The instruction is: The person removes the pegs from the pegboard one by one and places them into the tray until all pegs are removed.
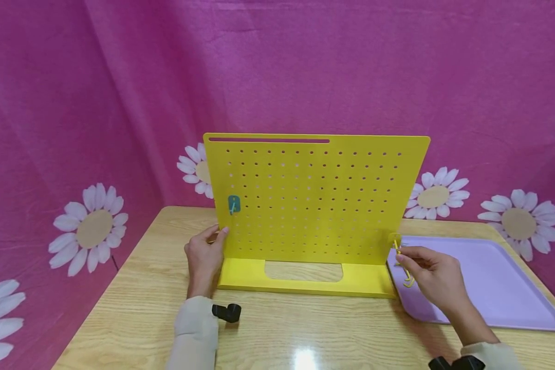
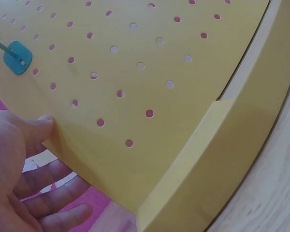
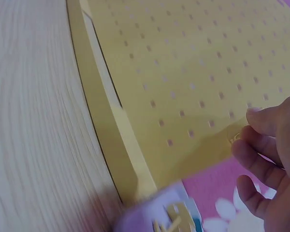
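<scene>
My right hand pinching yellow hook at pegboard lower right corner; left hand, grip relaxed, steadying left edge.

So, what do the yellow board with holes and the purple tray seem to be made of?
The yellow pegboard looks like thin painted metal sheet, perhaps plastic: flat, sharp-edged, with a folded base, cleanly punched holes and a matte even colour. The purple tray looks like moulded plastic: rounded corners, a raised rim and a smooth, slightly satin surface. Neither can be confirmed by sight alone.
</scene>
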Demonstrator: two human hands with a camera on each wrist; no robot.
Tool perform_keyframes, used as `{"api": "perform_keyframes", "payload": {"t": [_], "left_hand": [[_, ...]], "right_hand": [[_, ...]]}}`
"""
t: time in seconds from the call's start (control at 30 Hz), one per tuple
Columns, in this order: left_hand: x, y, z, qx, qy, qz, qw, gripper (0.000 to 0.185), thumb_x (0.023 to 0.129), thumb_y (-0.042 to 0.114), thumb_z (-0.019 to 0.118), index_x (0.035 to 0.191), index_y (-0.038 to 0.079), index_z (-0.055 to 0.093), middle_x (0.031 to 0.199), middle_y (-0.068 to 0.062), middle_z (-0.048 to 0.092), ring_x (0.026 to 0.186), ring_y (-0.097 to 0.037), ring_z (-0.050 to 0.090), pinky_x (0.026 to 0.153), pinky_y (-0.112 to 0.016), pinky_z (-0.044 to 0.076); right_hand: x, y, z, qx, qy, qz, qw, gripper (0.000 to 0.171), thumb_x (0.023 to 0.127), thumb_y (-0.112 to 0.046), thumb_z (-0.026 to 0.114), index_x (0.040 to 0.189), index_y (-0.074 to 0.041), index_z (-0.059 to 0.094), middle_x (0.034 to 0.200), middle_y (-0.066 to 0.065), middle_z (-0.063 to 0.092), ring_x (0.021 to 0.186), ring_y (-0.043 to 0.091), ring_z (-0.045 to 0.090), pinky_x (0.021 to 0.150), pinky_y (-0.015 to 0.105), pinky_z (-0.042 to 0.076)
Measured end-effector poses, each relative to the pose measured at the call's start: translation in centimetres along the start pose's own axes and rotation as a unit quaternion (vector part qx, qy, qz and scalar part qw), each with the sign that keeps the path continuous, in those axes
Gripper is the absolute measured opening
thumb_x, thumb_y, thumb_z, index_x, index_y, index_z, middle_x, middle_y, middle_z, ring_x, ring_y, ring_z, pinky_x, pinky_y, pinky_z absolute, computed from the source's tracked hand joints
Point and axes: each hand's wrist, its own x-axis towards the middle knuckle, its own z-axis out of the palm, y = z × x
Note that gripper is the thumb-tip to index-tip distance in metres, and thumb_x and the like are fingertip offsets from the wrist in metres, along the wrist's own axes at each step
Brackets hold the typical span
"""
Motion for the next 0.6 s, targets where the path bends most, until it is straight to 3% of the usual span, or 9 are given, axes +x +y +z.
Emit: {"api": "perform_keyframes", "payload": {"t": [0.33, 0.6], "left_hand": [[0.1, -0.1, 0.0, -0.005, 0.011, 0.016, 0.9998, 0.039, 0.095, 0.033, 0.071, 0.124, 0.008, 0.072, 0.105, -0.016, 0.073, 0.100, -0.031, 0.066, 0.089, -0.045, 0.052], [0.2, -0.2, 0.0, -0.005, 0.016, 0.027, 0.9995, 0.038, 0.095, 0.031, 0.072, 0.123, 0.006, 0.072, 0.104, -0.016, 0.073, 0.099, -0.030, 0.067, 0.088, -0.044, 0.053]], "right_hand": [[0.0, 4.3, -1.8, -0.087, -0.017, 0.027, 0.996, 0.012, 0.086, -0.008, 0.078, 0.097, -0.002, 0.078, 0.084, 0.014, 0.074, 0.067, -0.007, 0.058, 0.049, 0.019, 0.046], [-0.2, 5.9, -1.7, -0.128, -0.050, 0.044, 0.990, 0.013, 0.085, -0.006, 0.077, 0.095, 0.003, 0.076, 0.079, 0.015, 0.072, 0.063, 0.020, 0.063, 0.048, 0.028, 0.045]]}}
